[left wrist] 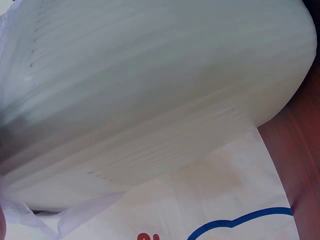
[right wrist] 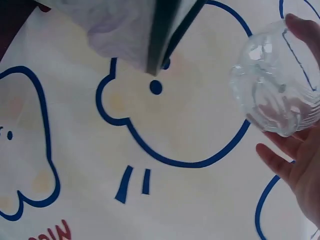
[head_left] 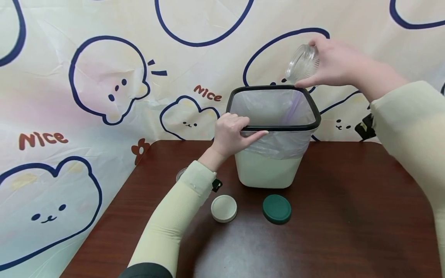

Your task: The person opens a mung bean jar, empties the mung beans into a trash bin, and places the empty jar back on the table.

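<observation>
A pale green trash bin [head_left: 269, 170] with a black rim and a translucent plastic liner [head_left: 281, 144] folded over its edge stands toward the back of the table. My left hand [head_left: 230, 133] grips its near left rim, fingers over the edge and thumb stretched along the front. Up above the bin's far right corner, my right hand [head_left: 335, 63] holds a clear ribbed glass jar [head_left: 303, 63] tilted, its mouth facing left. In the right wrist view, thumb and fingers wrap the glass jar [right wrist: 275, 85]. The bin's wall [left wrist: 165, 85] fills most of the left wrist view.
On the dark wooden table [head_left: 347, 216], a white round lid [head_left: 224, 209] and a green round lid [head_left: 277, 209] lie in front of the bin. A clear round object [head_left: 180, 174] is partly hidden behind my left forearm. A cartoon-printed cloth [head_left: 114, 154] hangs behind.
</observation>
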The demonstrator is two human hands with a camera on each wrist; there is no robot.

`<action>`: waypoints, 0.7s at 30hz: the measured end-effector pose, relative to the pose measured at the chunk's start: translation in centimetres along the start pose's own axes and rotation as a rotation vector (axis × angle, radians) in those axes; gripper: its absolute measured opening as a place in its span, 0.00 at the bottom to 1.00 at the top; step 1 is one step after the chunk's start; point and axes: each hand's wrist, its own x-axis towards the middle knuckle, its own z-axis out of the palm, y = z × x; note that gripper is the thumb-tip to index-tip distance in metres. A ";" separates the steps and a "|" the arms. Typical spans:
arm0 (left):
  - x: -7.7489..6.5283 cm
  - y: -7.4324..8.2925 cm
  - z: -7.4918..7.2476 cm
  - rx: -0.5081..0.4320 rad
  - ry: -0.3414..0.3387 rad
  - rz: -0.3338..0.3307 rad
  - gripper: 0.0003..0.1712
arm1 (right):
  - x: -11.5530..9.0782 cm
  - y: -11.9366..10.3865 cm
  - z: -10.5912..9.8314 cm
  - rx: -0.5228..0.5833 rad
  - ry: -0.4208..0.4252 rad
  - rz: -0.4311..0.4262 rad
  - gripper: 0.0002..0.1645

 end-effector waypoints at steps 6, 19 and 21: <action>0.1 0.0 -0.1 -0.004 0.008 0.003 0.33 | -1.3 1.1 0.2 0.071 0.066 0.042 0.59; 0.1 -0.1 -0.3 0.006 -0.004 0.001 0.33 | -4.5 3.0 0.3 0.393 0.161 0.276 0.58; 0.2 -0.1 -0.3 0.008 -0.001 0.002 0.33 | -4.9 3.3 0.4 0.412 0.169 0.305 0.57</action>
